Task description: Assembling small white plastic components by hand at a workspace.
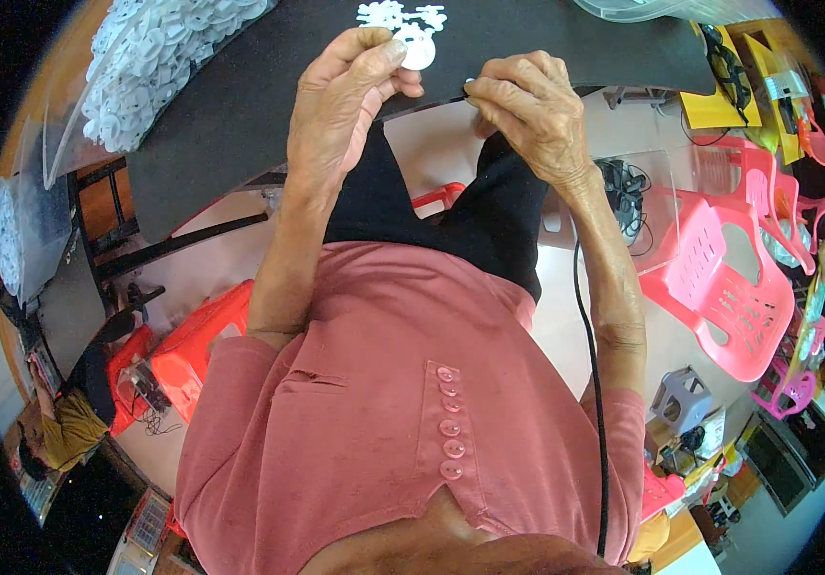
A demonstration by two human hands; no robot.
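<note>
Over the edge of a dark table, my left hand pinches a flat, round white plastic piece between thumb and fingers. Just beyond it lie several small white plastic parts on the tabletop, some seeming joined by thin bars. To the right, at the table's front edge, my right hand is closed, thumb against fingers. A tiny white bit shows at its fingertips, too small to name. The two hands are apart.
A clear bin heaped with white plastic pieces stands at the far left of the table. At the far right is a clear container. Pink plastic chairs stand on the right, red boxes on the left. A black cable hangs beside my right arm.
</note>
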